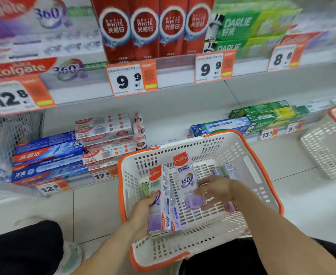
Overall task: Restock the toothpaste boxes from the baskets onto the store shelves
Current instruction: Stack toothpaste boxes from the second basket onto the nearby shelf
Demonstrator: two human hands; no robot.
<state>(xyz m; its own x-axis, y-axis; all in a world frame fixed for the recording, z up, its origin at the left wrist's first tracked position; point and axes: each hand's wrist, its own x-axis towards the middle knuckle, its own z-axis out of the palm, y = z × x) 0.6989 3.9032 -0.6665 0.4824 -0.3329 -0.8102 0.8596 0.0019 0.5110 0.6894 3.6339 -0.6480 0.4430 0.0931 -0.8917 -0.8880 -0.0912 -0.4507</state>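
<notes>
White basket (248,167), Colgate boxes (187,179) inside

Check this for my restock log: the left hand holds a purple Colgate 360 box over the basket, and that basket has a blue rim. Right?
Not quite. The head view shows the basket's rim is orange, not blue. The rest stands: the left hand holds a purple Colgate 360 box over the basket.

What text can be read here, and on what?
"Colgate", "360": purple-and-white box in the left hand.
"OPTIC WHITE": red boxes on the upper shelf.
"DARLIE": green boxes.
"9.9": white-and-orange price tag.
"12.8": tag at far left.
"8.8": tag at right.
Small print, QR codes: unreadable.
</notes>
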